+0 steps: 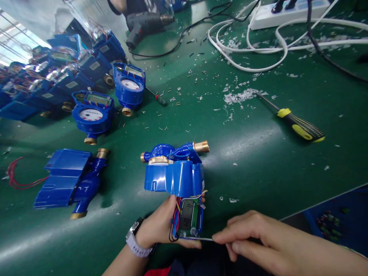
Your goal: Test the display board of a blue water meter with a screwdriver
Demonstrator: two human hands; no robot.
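My left hand [162, 222], a watch on its wrist, is wrapped around a small blue case with a display circuit board [187, 215] in it. The display is turned sideways, and red, black and yellow wires run along its left edge. Just beyond lies a blue water meter [172, 178] on its side, with brass threaded ends, close against the board. My right hand [244, 239] is closed, fingertips pinching a thin pale rod or wire [205, 239] whose other end touches the case's near edge. Whether it has a handle inside the fingers cannot be seen.
Another blue meter [80, 188] with red wires lies left. Two upright meters [91, 115] stand before a pile of meters [57, 73]. A yellow-black screwdriver [301, 126], small screwdriver [161, 100], heat gun [146, 25], power strip [287, 15], cables and white scraps occupy the green table [244, 168].
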